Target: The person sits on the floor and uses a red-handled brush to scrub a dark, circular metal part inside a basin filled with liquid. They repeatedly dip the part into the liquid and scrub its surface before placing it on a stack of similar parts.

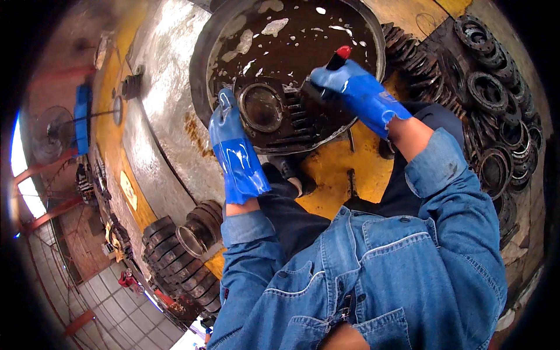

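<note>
A finned metal cylinder with a wide round bore and a square flange sits in the near part of a large round basin. Dark liquid with patches of foam fills the basin. My left hand, in a blue rubber glove, grips the cylinder's left edge, its fingers partly hidden against the metal. In my right hand, gloved the same way, is a brush with a black handle and red tip. Its dark head, blurred, is close to the cylinder's fins.
Greasy metal rings are piled at the right, beside a row of dark finned parts. More finned cylinders lie at the lower left. A standing fan is farther left. My legs straddle a yellow floor patch.
</note>
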A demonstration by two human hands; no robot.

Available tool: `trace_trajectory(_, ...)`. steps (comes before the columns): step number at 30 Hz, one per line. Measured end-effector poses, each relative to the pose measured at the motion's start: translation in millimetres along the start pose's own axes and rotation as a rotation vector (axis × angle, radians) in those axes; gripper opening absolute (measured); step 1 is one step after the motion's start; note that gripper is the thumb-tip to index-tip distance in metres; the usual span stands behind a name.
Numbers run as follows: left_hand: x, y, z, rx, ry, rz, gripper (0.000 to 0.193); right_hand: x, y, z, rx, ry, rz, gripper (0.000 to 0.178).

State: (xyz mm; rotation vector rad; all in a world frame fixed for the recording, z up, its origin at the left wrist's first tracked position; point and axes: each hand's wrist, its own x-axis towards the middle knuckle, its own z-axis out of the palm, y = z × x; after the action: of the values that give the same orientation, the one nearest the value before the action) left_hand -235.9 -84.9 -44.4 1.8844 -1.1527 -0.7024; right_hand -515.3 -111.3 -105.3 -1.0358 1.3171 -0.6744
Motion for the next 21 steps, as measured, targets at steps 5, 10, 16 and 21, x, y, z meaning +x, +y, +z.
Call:
trace_trajectory(5,-0.5,3.8,13.6,-0.017,-0.044,0.021,0.073,46.2,16.0,-26.6,-0.438,0.278,0.017,0.039)
trace_trajectory(10,0.4,-1.4,6.8,-0.028,-0.047,0.01,0.073,-6.9,-28.6,-3.1,-0.118,-0.121,-0.291,0.029)
trace_trajectory(16,-24.0,30.2,14.6,-0.054,-0.026,-0.025,0.064,1.3,-49.3,28.7,-0.456,-0.317,-1.388,0.032)
trace_trajectory(21,-14.2,11.1,15.8,0.077,0.045,0.116,0.061,7.1,-23.8,38.4,-0.495,-0.024,-1.159,0.026)
